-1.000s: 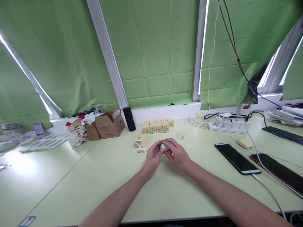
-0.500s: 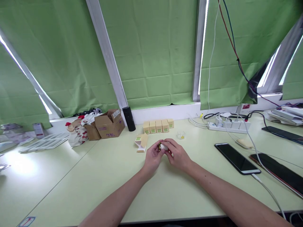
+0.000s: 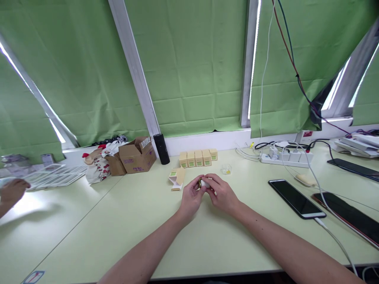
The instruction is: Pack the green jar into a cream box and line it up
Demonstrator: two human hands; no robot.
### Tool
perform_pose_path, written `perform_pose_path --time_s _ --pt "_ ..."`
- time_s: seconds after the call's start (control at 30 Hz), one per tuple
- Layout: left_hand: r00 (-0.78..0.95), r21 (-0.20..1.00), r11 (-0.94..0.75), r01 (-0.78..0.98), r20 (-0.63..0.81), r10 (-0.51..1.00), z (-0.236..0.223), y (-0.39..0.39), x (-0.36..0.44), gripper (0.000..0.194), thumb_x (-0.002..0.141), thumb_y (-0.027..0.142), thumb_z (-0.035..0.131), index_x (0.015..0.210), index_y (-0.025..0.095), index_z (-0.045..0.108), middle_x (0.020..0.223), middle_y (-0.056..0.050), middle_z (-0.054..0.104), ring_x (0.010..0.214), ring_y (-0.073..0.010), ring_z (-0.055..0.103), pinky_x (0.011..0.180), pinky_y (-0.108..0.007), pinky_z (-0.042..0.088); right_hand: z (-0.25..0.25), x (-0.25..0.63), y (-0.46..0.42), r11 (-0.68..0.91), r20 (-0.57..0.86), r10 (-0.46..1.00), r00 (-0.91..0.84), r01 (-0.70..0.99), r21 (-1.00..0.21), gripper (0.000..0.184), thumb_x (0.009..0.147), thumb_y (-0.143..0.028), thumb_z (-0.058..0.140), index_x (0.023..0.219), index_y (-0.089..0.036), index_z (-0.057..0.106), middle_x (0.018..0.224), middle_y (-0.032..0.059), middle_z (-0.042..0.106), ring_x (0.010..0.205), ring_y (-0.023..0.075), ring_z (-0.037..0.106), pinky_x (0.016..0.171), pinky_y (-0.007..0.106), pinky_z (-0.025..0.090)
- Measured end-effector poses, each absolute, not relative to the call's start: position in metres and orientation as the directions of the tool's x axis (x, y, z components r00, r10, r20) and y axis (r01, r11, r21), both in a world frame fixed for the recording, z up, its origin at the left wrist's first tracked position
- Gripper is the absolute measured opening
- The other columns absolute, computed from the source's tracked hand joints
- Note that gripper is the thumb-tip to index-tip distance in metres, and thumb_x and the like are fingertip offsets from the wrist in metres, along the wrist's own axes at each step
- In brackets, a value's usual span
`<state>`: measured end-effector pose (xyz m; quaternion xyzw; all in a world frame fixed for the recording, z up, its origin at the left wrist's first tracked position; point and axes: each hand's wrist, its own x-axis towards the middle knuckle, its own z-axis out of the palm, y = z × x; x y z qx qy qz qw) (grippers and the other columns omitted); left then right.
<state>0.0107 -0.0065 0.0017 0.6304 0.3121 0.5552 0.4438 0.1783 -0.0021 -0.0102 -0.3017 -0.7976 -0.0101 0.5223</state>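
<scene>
Both of my hands meet over the middle of the table (image 3: 189, 244), closed around one small, rounded white object (image 3: 205, 184) with a dark and yellowish edge. My left hand (image 3: 192, 196) grips it from the left, and my right hand (image 3: 222, 193) pinches it from the right. Fingers cover much of it, so its kind is unclear. Just beyond my left hand lies an opened small carton (image 3: 177, 179) with a white inside. Farther back stands a row of several small tan boxes (image 3: 195, 158) with green labels. A small clear dish (image 3: 226, 169) with something yellow in it sits beyond my right hand.
At the left edge another person's hand (image 3: 13, 191) reaches over the table near white trays (image 3: 59, 177). A cardboard box (image 3: 137, 159), a cloth bag (image 3: 97, 169) and a black cylinder (image 3: 161, 149) stand at the back. Phones (image 3: 297, 198) and a power strip (image 3: 286, 159) with cables lie right.
Another person's hand has come into view at the left edge. My own hands hold nearly the same place, with the white object still between them.
</scene>
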Motion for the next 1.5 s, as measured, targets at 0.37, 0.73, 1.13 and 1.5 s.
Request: perform_pose_path --time_s 0.37,0.73,1.13,1.5 --pt "0.203 0.927 -0.284 -0.246 0.336 0.920 -0.002 -0.004 0.011 0.066 0.083 0.045 0.085 0.139 0.016 0.063 0.134 -0.018 0.071 0.125 -0.0322 0.068 0.107 -0.050 0.056 -0.010 0.182 0.000 0.772 0.760 0.611 -0.222 0.380 -0.509 0.057 0.091 -0.010 0.057 0.145 -0.026 0.049 0.129 0.0131 0.066 0.077 0.0183 0.067 0.073 0.040 0.066" --pt "0.237 0.928 -0.254 -0.273 0.321 0.917 0.001 -0.006 0.007 0.069 0.079 0.032 0.088 0.140 0.018 0.061 0.136 -0.017 0.069 0.124 -0.0317 0.068 0.102 -0.046 0.058 -0.009 0.180 -0.001 0.717 0.719 0.674 -0.171 0.388 -0.579 0.047 0.089 -0.013 0.057 0.133 -0.026 0.054 0.122 0.0091 0.070 0.078 0.0171 0.066 0.065 0.034 0.062" --pt "0.099 0.923 -0.383 -0.033 0.384 0.918 0.003 -0.004 -0.002 0.048 0.086 0.030 0.072 0.133 0.023 0.062 0.114 -0.010 0.074 0.087 -0.0171 0.065 0.071 -0.027 0.049 0.006 0.180 -0.003 0.592 0.605 0.796 -0.006 0.214 -0.777 0.032 0.090 -0.031 0.065 0.121 -0.024 0.062 0.110 0.0071 0.072 0.079 0.0168 0.066 0.061 0.028 0.057" --pt "0.119 0.594 -0.695 0.405 0.720 0.684 0.000 -0.004 -0.002 0.055 0.089 0.011 0.061 0.141 0.030 0.057 0.137 -0.010 0.063 0.127 -0.0287 0.053 0.104 -0.047 0.046 0.001 0.182 0.004 0.512 0.512 0.859 0.014 0.019 -0.859 0.039 0.090 -0.047 0.069 0.118 -0.021 0.068 0.103 0.0092 0.072 0.083 0.0189 0.064 0.053 0.026 0.053"
